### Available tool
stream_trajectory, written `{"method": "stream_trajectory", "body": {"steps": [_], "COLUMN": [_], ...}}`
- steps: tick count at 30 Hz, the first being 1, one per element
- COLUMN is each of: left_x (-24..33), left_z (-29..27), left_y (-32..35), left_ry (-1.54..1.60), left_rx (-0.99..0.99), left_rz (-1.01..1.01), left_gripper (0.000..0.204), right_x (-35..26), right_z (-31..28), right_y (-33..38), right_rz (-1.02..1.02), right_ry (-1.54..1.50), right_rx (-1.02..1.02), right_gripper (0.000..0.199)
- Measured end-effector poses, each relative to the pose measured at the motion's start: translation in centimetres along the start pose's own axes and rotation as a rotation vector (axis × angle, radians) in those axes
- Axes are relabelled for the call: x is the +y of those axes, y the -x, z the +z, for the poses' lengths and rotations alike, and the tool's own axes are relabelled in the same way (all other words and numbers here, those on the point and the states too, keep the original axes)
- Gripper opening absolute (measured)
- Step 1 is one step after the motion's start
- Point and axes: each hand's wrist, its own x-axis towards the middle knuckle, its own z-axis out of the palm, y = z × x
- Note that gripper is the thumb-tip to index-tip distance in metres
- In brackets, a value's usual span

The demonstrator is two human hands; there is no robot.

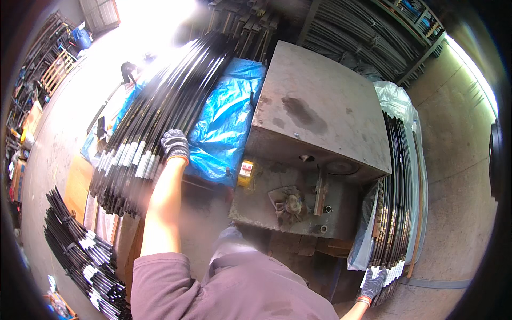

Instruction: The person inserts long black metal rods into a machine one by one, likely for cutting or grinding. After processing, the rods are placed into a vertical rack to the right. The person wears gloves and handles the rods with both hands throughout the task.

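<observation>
My left hand (176,145), in a grey knit glove with an orange cuff, is closed at the right edge of a wide row of long black rods (165,90). The rods have white bands near their close ends. Far to the right, my gloved right hand (373,282) curls over the white-banded ends of a second row of black rods (393,197). Its fingertips are partly hidden among them. Between the two rows stands a grey metal machine housing (320,101) with a toothed or finned round part (290,205) in its lower front.
A blue tarp (226,122) lies between the left rods and the housing. Bundled black rods (85,261) lie at lower left. Clear plastic sheeting (397,98) hangs by the right row. Racks of long bars (362,37) stand behind. A person (128,72) is far off at left.
</observation>
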Motion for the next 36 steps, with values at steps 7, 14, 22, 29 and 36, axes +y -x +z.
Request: {"method": "stream_trajectory", "body": {"steps": [7, 14, 22, 29, 36], "left_x": [0.4, 0.0, 0.0, 5.7, 11.9], "left_z": [-0.5, -3.4, -6.6, -14.4, -16.6], "left_y": [2.1, 4.6, 13.6, 23.4, 31.0], "left_ry": [0.312, 0.619, 0.862, 0.912, 0.875], "left_rx": [-0.317, -0.379, -0.162, 0.023, 0.204], "left_rz": [-0.033, -0.086, 0.144, 0.778, 1.036], "left_gripper": [0.033, 0.05, 0.034, 0.029, 0.033], "right_x": [2.4, 0.5, -7.0, -18.3, -20.9], "right_z": [1.3, 2.8, 4.3, 1.8, -3.6], "right_y": [-0.1, -3.4, -5.8, -7.3, -14.1], "right_rz": [0.013, -0.067, -0.215, -0.526, -0.103], "right_ry": [-0.062, -0.374, -0.672, -1.546, -1.705], "right_rx": [-0.028, -0.101, -0.425, -0.736, 0.098], "right_gripper": [0.059, 0.057, 0.053, 0.052, 0.059]}}
